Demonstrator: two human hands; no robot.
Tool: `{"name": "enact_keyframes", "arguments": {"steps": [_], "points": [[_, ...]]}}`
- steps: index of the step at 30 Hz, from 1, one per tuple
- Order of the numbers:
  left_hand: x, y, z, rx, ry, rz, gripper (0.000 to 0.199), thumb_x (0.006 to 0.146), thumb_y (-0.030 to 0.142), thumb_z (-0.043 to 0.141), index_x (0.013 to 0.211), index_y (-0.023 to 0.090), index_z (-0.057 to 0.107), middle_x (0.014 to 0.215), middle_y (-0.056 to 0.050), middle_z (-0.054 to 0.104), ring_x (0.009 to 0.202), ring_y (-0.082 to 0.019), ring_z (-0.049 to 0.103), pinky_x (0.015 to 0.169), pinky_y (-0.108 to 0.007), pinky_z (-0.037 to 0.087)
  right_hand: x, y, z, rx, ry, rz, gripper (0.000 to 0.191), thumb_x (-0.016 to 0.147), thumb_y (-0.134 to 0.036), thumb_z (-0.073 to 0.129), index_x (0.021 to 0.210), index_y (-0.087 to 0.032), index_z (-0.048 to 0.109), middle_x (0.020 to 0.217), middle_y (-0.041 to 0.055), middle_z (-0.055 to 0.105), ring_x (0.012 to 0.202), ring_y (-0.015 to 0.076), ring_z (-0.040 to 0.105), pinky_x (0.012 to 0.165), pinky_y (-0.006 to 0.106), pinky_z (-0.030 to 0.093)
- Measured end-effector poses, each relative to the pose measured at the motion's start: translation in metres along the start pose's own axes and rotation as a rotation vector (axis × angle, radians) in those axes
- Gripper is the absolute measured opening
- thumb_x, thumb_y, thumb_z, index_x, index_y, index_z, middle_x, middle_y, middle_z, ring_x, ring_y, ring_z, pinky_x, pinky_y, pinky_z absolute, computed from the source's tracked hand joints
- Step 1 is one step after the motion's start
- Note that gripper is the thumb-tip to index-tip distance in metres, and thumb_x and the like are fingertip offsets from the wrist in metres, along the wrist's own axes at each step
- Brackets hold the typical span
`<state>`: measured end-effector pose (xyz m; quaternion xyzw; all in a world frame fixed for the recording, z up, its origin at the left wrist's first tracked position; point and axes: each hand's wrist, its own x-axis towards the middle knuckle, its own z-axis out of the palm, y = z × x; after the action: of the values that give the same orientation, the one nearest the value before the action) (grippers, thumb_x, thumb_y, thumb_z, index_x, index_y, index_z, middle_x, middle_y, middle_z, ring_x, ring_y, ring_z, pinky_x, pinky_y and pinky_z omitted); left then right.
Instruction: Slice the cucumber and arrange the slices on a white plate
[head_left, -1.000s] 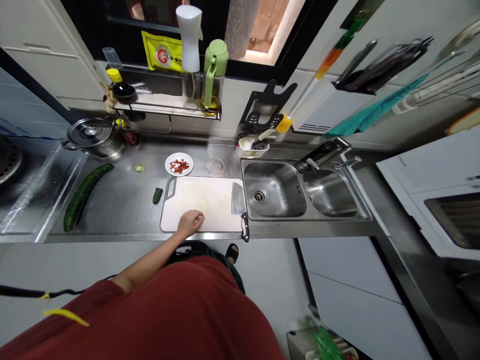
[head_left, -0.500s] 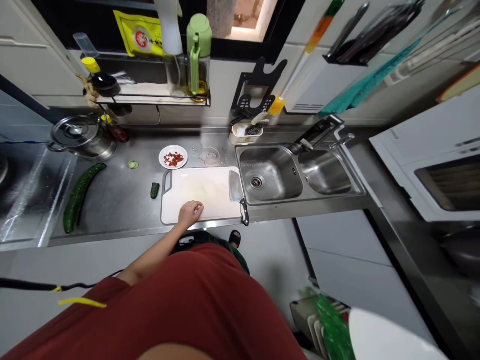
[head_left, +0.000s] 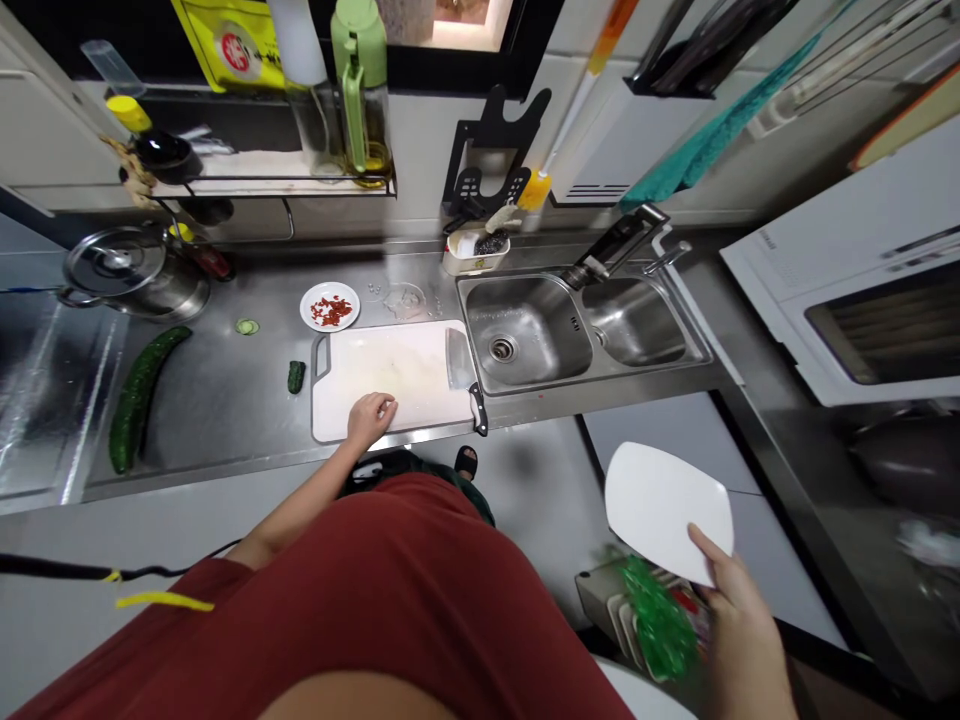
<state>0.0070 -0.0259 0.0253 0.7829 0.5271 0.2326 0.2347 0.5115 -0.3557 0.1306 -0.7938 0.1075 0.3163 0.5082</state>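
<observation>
Low on the right, my right hand grips a white square plate by its edge, thumb on top. The plate hangs over the floor, with nothing on it. My left hand rests at the front edge of the white cutting board, its fingers curled together. Along the board's right end lies a cleaver, its black handle toward me. To the left of the board is a short cucumber piece. Behind the board, a small white plate holds chopped red bits.
A whole cucumber and a lidded steel pot stand at the left. A cucumber slice lies on the counter. The double sink is right of the board. Below right are a dish rack and a green plastic bag.
My right hand has come into view with the white plate, raised up and to the left from the lower right. The left hand stays on the board. The view has shifted slightly.
</observation>
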Motion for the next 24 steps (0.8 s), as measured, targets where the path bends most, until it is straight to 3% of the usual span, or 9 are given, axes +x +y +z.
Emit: {"name": "enact_keyframes", "arguments": {"steps": [3, 8, 15, 20, 24], "points": [[0.0, 0.0, 0.0, 0.015, 0.003, 0.0, 0.027, 0.09, 0.038, 0.046, 0.091, 0.019, 0.066, 0.073, -0.003, 0.06, 0.072, -0.016, 0.055, 0.073, -0.028, 0.04, 0.01, -0.004, 0.03, 0.014, -0.035, -0.056, 0.034, 0.049, -0.018, 0.075, 0.082, -0.021, 0.067, 0.118, 0.0165, 0.064, 0.065, 0.0258, 0.071, 0.063, 0.029, 0.058], [0.0, 0.002, 0.001, 0.027, -0.002, -0.012, 0.028, 0.09, 0.038, 0.046, 0.092, 0.019, 0.066, 0.072, -0.003, 0.06, 0.071, -0.016, 0.054, 0.072, -0.028, 0.04, 0.022, -0.016, 0.088, 0.134, -0.145, -0.07, 0.029, 0.059, -0.011, 0.068, 0.087, -0.018, 0.067, 0.086, 0.0045, 0.073, 0.061, 0.0181, 0.07, 0.069, 0.029, 0.06], [0.004, 0.006, -0.003, -0.061, -0.034, -0.129, 0.028, 0.087, 0.042, 0.05, 0.096, 0.021, 0.067, 0.073, -0.001, 0.063, 0.07, -0.015, 0.056, 0.069, -0.026, 0.041, 0.014, -0.036, 0.185, 0.095, -0.365, -0.06, 0.03, 0.062, -0.01, 0.067, 0.091, -0.014, 0.066, 0.079, 0.0048, 0.073, 0.067, 0.019, 0.07, 0.071, 0.031, 0.061], [0.025, 0.023, 0.003, -0.415, -0.013, -0.333, 0.035, 0.085, 0.048, 0.052, 0.101, 0.019, 0.066, 0.077, -0.002, 0.066, 0.067, -0.012, 0.058, 0.064, -0.024, 0.043, -0.012, -0.045, 0.271, 0.044, -0.452, -0.136, 0.031, 0.059, -0.009, 0.07, 0.089, -0.013, 0.066, 0.078, 0.0043, 0.072, 0.068, 0.0187, 0.068, 0.067, 0.031, 0.06], [0.045, 0.047, 0.006, -0.889, -0.278, -0.414, 0.053, 0.079, 0.05, 0.06, 0.119, 0.015, 0.055, 0.083, -0.006, 0.068, 0.063, -0.011, 0.059, 0.057, -0.022, 0.045, -0.034, -0.044, 0.342, 0.007, -0.559, -0.164, 0.037, 0.058, -0.012, 0.07, 0.095, -0.014, 0.064, 0.08, 0.0032, 0.072, 0.072, 0.0181, 0.067, 0.067, 0.031, 0.059]]}}
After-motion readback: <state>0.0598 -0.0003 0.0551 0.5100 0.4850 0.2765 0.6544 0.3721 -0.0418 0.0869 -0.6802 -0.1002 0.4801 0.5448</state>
